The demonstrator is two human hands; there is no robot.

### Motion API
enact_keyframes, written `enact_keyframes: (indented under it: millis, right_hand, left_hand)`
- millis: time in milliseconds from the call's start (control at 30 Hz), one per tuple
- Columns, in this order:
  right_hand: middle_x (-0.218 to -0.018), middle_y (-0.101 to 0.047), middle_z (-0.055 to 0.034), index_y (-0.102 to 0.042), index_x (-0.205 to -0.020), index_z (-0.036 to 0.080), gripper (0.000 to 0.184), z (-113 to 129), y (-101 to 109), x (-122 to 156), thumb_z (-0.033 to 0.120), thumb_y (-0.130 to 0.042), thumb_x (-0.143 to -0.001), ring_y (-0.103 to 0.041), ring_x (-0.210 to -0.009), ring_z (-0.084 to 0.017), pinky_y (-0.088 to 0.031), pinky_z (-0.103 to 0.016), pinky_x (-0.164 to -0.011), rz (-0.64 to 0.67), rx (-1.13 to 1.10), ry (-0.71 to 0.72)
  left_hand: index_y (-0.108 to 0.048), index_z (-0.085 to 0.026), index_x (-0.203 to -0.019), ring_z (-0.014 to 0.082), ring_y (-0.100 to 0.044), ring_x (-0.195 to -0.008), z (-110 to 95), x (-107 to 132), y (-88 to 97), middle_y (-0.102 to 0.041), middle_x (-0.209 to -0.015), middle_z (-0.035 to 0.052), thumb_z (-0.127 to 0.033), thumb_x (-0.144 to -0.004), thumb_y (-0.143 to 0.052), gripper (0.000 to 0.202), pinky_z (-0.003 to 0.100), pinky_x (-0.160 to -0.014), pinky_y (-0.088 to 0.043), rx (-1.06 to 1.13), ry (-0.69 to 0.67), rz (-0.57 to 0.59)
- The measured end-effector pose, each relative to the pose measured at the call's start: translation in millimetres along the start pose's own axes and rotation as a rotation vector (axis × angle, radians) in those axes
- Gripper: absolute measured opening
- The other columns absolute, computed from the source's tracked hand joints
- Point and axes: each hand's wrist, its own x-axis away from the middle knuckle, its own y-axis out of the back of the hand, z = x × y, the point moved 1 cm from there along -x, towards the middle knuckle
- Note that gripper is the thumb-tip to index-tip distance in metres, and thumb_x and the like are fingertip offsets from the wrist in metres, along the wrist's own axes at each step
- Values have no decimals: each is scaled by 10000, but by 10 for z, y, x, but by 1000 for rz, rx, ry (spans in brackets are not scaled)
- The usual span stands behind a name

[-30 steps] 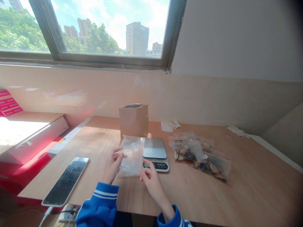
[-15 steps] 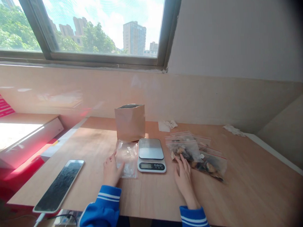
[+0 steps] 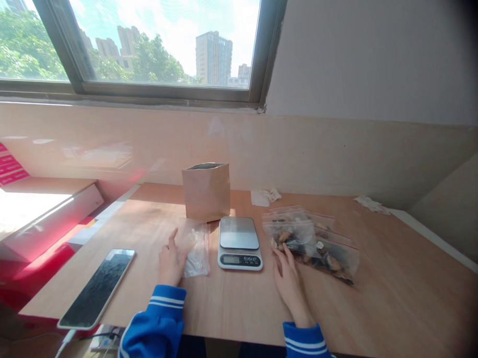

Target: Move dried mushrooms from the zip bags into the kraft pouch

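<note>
My left hand rests at the left edge of some clear zip bags that look empty and lie flat. Its fingers are apart, index finger raised, and the thumb side lies over the bags. To the right of these bags sits a white kitchen scale with a bare steel plate; its display reading is too small to make out. My right hand is open, fingertips touching the near left edge of a pile of clear zip bags holding dark and brown dried pieces.
Behind the scale a brown paper pouch stands upright, open at the top. A phone on a charging cable lies at the table's left edge. Crumpled white paper lies at the back, with more tissue at the far right.
My left hand has drawn the flat, empty-looking bags a little to the left, away from the scale, and its index finger has lifted. The right hand has barely moved.
</note>
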Motion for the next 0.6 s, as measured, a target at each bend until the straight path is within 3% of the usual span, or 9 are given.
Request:
enact_keyframes:
  millis: [100, 233, 300, 433, 600]
  right_hand:
    - [-1358, -415, -136, -553, -1207, 191, 391, 14, 6, -8, 253, -359, -874, -503, -1177, -271, -451, -408, -912, -40, 31, 13]
    - [-1163, -517, -130, -586, -1109, 193, 322, 38, 24, -18, 307, -400, -873, -534, -1039, -270, -444, -416, -857, -111, 83, 26]
    - [-1100, -534, -122, -588, -1105, 202, 316, 51, 39, -21, 327, -416, -870, -535, -958, -264, -441, -413, -817, -124, 118, 22]
    - [-1044, -541, -113, -621, -1058, 225, 299, 59, 61, -16, 367, -433, -873, -513, -865, -253, -423, -399, -763, -122, 163, 12]
    - [-869, -564, -102, -650, -887, 225, 325, 60, 37, 10, 411, -384, -902, -493, -815, -263, -391, -390, -714, -57, 200, -20]
  left_hand:
    - [-288, -201, -1438, 342, -520, -1038, -35, 3, 125, -525, -1150, 179, -324, -798, -523, 693, 512, -840, -416, -146, 107, -3]
    - [-257, -255, -1447, 336, -480, -1133, -129, 77, 161, -415, -1349, 182, -301, -842, -477, 646, 528, -880, -385, -140, 42, 9]
    - [-248, -275, -1445, 335, -447, -1192, -167, 118, 155, -331, -1419, 184, -337, -848, -482, 645, 544, -901, -368, -118, 40, -37]
    - [-231, -281, -1444, 347, -378, -1273, -237, 171, 201, -237, -1466, 184, -445, -850, -471, 662, 592, -936, -333, -53, 82, -130]
    - [-334, -267, -1386, 329, -342, -1318, -350, 232, 238, -314, -1423, 157, -408, -855, -457, 563, 592, -975, -328, 156, 45, -23]
